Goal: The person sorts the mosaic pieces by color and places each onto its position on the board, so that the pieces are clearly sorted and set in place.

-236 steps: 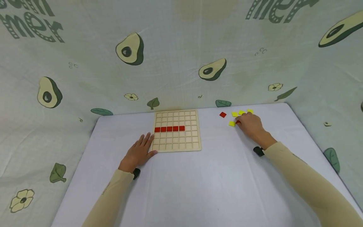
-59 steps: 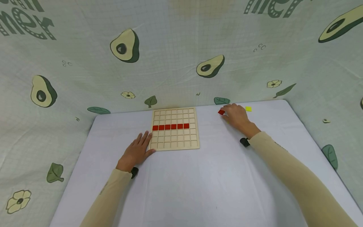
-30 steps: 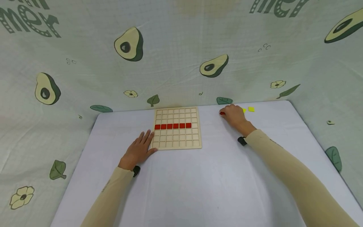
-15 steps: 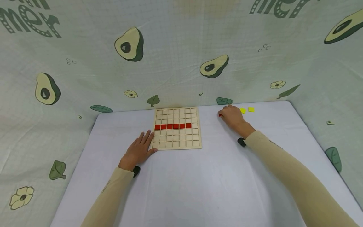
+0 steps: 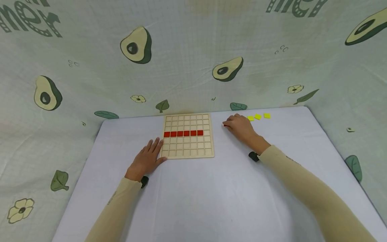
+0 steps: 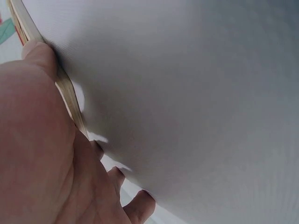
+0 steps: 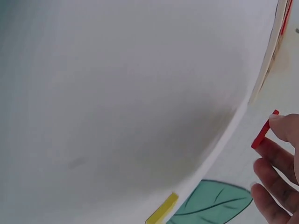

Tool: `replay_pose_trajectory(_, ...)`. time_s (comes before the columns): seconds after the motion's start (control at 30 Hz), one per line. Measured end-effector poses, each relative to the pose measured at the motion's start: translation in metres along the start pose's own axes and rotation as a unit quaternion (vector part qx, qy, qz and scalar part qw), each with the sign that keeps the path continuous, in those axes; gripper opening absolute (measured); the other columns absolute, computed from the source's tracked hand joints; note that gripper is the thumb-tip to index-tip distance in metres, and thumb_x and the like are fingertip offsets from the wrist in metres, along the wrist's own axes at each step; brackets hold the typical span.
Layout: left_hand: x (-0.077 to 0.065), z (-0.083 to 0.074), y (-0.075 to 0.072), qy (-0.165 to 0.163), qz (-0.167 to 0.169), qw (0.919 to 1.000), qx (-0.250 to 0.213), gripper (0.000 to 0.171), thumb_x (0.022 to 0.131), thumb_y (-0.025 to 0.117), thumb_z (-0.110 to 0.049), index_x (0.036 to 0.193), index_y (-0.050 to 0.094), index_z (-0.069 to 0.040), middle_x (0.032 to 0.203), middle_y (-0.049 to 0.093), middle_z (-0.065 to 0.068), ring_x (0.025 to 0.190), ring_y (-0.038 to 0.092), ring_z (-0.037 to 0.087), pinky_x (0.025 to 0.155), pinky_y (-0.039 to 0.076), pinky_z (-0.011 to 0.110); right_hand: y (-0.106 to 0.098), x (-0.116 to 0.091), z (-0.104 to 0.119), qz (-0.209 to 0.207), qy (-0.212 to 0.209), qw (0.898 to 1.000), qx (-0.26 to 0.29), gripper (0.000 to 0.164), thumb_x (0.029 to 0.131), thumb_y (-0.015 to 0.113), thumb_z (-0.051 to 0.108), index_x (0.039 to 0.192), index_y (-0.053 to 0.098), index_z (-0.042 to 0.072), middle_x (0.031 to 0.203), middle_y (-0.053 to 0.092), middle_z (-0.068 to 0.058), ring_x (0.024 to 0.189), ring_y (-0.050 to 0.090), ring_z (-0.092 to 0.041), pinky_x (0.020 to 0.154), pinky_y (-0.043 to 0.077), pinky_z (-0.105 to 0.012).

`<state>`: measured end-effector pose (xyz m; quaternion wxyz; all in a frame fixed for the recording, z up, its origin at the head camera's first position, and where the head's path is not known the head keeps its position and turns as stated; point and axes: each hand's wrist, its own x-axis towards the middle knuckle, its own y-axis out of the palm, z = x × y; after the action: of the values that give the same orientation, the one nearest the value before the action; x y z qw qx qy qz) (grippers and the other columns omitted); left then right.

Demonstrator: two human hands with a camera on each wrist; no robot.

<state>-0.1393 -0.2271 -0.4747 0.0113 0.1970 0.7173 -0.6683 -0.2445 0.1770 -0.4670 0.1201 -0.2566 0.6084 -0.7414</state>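
Observation:
A wooden grid board lies near the back of the table, with a row of several red square tiles across its middle. My left hand rests spread at the board's left edge, fingertips and thumb against it; the left wrist view shows the thumb on the board's side. To the right of the board, my right hand pinches one red tile between thumb and index finger. Its other fingers are loosely bent. Only a sliver of the held tile shows in the head view.
Behind the right hand, several yellow tiles lie near the table's back edge. A white cloth covers the table, and a printed cloth backdrop rises directly behind it.
One more red tile has joined the row on the board. Lately my right hand picked up a loose red tile and moved left with it, uncovering yellow tiles. The left hand stayed put.

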Motion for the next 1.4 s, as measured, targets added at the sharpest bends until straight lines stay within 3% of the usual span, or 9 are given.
replay_pose_trajectory(0.27, -0.001, 0.001, 0.000, -0.001, 0.002, 1.0000, -0.002, 0.084, 0.109, 0.056, -0.046, 0.169, 0.016, -0.003, 0.176, 0.013, 0.022, 0.161, 0.013, 0.047, 0.127, 0.023, 0.061, 0.004, -0.001, 0.022, -0.040, -0.048, 0.998, 0.027, 0.023, 0.093, 0.082, 0.009, 0.116, 0.082, 0.006, 0.109, 0.078, -0.010, 0.099, 0.068, -0.030, 0.084, 0.060, -0.042)
replay_pose_trajectory(0.5, 0.000, 0.003, -0.001, 0.000, -0.001, 1.0000, -0.003, 0.083, 0.109, 0.056, -0.045, 0.169, 0.016, -0.003, 0.176, 0.013, 0.022, 0.161, 0.013, 0.048, 0.127, 0.023, 0.062, 0.007, 0.002, 0.038, -0.049, -0.080, 0.995, 0.024, 0.023, 0.092, 0.083, 0.010, 0.115, 0.083, 0.008, 0.108, 0.077, -0.009, 0.099, 0.069, -0.028, 0.085, 0.060, -0.040)
replay_pose_trajectory(1.03, 0.003, 0.003, -0.002, -0.006, 0.007, 1.0000, -0.002, 0.083, 0.110, 0.054, -0.046, 0.170, 0.014, -0.005, 0.176, 0.012, 0.020, 0.161, 0.012, 0.046, 0.128, 0.023, 0.061, 0.015, 0.016, 0.056, -0.028, -0.108, 0.994, 0.013, 0.017, 0.096, 0.080, 0.014, 0.112, 0.083, 0.010, 0.106, 0.077, -0.007, 0.100, 0.068, -0.027, 0.088, 0.059, -0.040)
replay_pose_trajectory(1.4, 0.005, 0.003, 0.001, -0.009, 0.011, 0.9999, 0.004, 0.084, 0.109, 0.054, -0.048, 0.170, 0.013, -0.005, 0.177, 0.011, 0.020, 0.162, 0.011, 0.045, 0.128, 0.022, 0.060, 0.019, 0.027, 0.061, 0.029, -0.093, 0.995, 0.005, 0.018, 0.096, 0.079, 0.012, 0.114, 0.083, 0.011, 0.109, 0.079, -0.006, 0.104, 0.069, -0.027, 0.093, 0.059, -0.041)
